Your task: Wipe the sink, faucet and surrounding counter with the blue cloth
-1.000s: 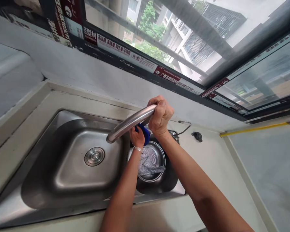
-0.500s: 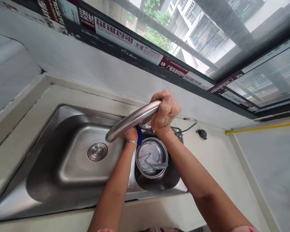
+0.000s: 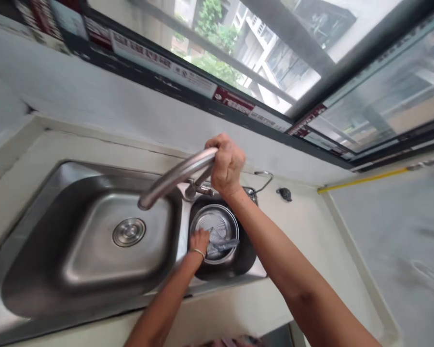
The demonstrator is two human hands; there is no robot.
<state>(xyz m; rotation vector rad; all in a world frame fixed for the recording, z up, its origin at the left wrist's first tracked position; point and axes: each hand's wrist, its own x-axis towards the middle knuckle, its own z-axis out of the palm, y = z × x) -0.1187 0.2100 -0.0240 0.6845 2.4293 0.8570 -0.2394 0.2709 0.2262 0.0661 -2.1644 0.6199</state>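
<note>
The right hand is closed around the top bend of the steel faucet, with the fingers wrapped tight on the tube. The spout of the faucet points to the left and near, over the large basin of the sink. The left hand is low, at the left rim of the round metal strainer bowl that sits in the small right basin. Its fingers are bent and touch a grey mesh cloth that lies in the bowl — if they grip the cloth or only press on it, I cannot tell. A thin bracelet is on this wrist. Far behind the sink runs the window frame with printed labels, and a small dark object lies on the counter to the right.
</note>
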